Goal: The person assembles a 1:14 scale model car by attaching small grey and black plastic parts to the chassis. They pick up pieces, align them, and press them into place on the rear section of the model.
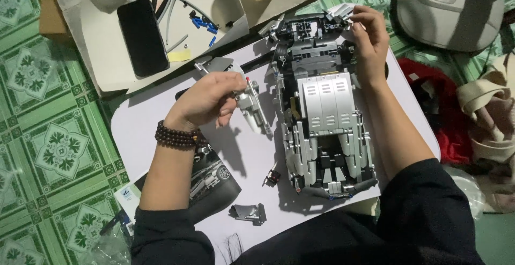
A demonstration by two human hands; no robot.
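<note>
At frame centre on the bench (161, 131), left hand (206, 101) fingers pinch a grey brick part (253, 107); right hand (370, 37) fingers grip the model car (324, 109) at its upper end.

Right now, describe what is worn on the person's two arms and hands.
Both hands are bare, with no gloves or rings visible. The left hand has a bracelet of dark brown round beads wound around its wrist in stacked rows. Both forearms are uncovered; black sleeves are pushed up toward the elbows on the left arm and behind the right hand, on the right arm.
</note>
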